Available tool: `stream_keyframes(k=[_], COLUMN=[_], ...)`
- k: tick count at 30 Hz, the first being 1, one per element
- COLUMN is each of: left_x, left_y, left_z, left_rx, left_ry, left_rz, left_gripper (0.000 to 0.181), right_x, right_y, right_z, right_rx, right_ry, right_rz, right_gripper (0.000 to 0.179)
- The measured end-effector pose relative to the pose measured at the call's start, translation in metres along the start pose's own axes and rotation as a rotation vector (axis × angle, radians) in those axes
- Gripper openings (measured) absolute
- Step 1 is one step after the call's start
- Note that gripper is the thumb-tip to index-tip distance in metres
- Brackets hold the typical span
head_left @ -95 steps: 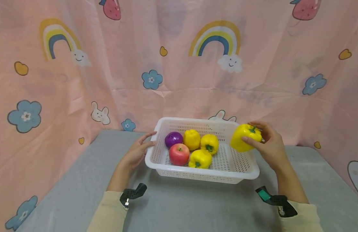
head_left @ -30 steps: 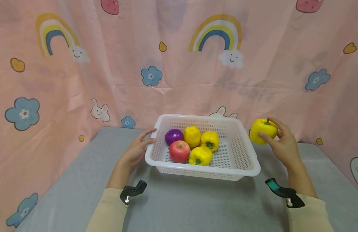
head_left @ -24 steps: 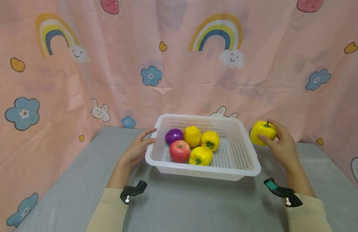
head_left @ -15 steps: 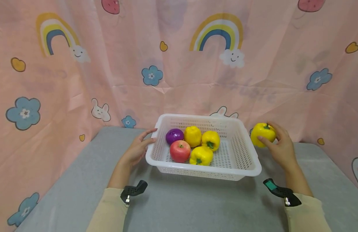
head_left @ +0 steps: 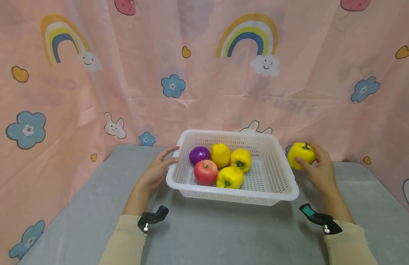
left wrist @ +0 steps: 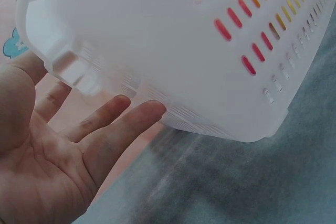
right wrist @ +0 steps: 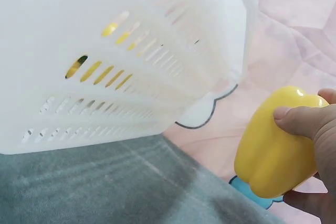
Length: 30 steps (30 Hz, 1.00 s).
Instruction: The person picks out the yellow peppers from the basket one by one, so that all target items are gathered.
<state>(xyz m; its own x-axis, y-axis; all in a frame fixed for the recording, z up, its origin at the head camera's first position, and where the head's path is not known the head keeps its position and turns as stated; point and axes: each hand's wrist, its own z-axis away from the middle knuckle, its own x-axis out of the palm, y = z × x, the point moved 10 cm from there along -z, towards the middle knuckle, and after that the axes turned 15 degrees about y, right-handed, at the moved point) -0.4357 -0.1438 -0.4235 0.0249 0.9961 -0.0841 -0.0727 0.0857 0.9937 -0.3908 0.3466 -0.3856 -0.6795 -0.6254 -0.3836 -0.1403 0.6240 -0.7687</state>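
Observation:
A white perforated plastic basket [head_left: 231, 195] stands on the grey table. In it lie a purple onion-like vegetable [head_left: 199, 155], a red apple [head_left: 205, 172] and three yellow bell peppers, one upright at the back [head_left: 220, 155]. My left hand [head_left: 154, 171] holds the basket's left rim; in the left wrist view its fingers [left wrist: 121, 129] reach along the outer wall. To the right of the basket, my right hand [head_left: 318, 167] grips another yellow bell pepper [head_left: 300, 155] between thumb and fingers, stem up. The right wrist view shows this pepper [right wrist: 278, 145] apart from the basket wall.
A pink patterned curtain [head_left: 204, 110] hangs behind the table [head_left: 224, 235]. Black camera mounts sit on the left wrist [head_left: 153, 218] and the right wrist [head_left: 320, 218].
My right hand has carried its yellow bell pepper from above the basket's right end out to the right, then lowered it beside the basket. The left hand stays at the left rim.

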Motion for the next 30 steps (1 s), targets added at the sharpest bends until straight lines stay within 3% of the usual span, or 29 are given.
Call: stream_keyframes(k=[30], left_x=[0.000], left_y=[-0.001], left_z=[-0.001], left_rx=[0.000], left_ry=[-0.016], left_rz=[0.004], left_gripper=[0.053], right_x=[0.007], right_y=[0.018], right_z=[0.005], right_rx=[0.013], right_ry=[-0.024], right_rz=[0.007], right_gripper=[0.064])
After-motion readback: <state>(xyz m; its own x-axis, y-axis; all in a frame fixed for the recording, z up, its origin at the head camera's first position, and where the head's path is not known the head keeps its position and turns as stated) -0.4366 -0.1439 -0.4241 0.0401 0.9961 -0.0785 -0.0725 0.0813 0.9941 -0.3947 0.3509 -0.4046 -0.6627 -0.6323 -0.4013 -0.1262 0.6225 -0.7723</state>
